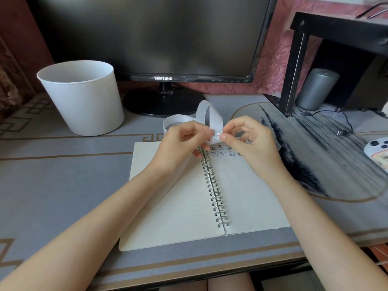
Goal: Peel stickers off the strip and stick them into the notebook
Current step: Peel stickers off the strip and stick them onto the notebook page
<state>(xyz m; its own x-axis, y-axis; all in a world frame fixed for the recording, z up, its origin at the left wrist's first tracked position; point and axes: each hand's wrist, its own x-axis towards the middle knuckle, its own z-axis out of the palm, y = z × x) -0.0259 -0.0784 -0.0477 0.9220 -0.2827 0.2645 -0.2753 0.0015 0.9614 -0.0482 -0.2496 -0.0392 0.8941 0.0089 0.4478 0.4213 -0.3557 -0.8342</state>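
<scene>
Peeling step, frame centre: left hand (184,141) holds strip (211,117), right hand (249,141) pinches sticker (216,137); next, press onto notebook (247,194).

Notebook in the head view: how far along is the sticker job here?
Done: two short rows of stickers sit at the top of the right page of the notebook. In hand: the left hand holds the strip while the right hand pinches a sticker at its end. Left: that sticker is not yet placed and most of the page is bare.
</scene>
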